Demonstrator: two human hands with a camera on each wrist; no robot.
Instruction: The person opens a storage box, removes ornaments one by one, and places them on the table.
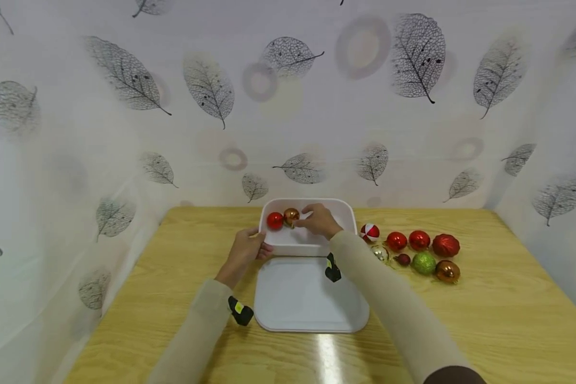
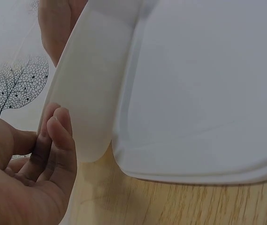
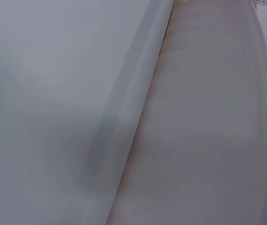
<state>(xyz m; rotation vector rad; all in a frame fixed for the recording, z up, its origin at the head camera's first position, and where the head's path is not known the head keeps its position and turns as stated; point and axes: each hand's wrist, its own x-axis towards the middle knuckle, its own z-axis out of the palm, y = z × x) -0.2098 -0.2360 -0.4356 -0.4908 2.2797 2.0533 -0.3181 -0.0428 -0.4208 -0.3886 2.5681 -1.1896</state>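
A white plastic box (image 1: 300, 250) stands at the back of the table. Inside it, on the left, a shiny red Christmas ball (image 1: 275, 221) lies beside a gold-brown one (image 1: 291, 216). My left hand (image 1: 244, 249) grips the box at its front left corner; in the left wrist view its thumb and fingers pinch the wall (image 2: 93, 84). My right hand (image 1: 320, 221) is inside the box, fingers apart, with a fingertip at or just beside the gold-brown ball. The right wrist view shows mostly the box wall (image 3: 208, 112), hiding that hand's fingers.
A white lid (image 1: 312, 296) lies flat in front of the box. To the right sit several ornaments, among them a red-and-white ball (image 1: 369, 232), a green ball (image 1: 423, 263), a textured red one (image 1: 446, 245) and a brown one (image 1: 447, 271). A leaf-patterned curtain (image 1: 307, 117) hangs behind the table.
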